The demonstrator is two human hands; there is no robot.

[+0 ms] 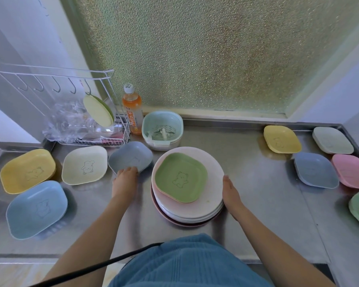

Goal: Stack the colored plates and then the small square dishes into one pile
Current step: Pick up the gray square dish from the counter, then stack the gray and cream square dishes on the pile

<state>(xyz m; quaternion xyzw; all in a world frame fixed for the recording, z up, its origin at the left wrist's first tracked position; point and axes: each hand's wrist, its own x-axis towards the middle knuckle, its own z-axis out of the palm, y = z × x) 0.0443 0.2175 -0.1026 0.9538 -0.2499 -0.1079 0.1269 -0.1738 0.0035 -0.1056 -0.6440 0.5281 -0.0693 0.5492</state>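
My left hand (pixel 125 179) grips the grey dish (pixel 131 157); right hand (pixel 230 191) flat, released, against the plate pile (pixel 212 206). Bottle (pixel 132 112) label unreadable. Steel counter (pixel 247 172), frosted window (pixel 205 54).

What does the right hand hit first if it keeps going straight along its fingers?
Probably nothing soon. The right hand rests against the right edge of the plate pile, fingers pointing away from the person along the rim. Ahead lies bare steel counter, then the back ledge; depth is hard to judge.
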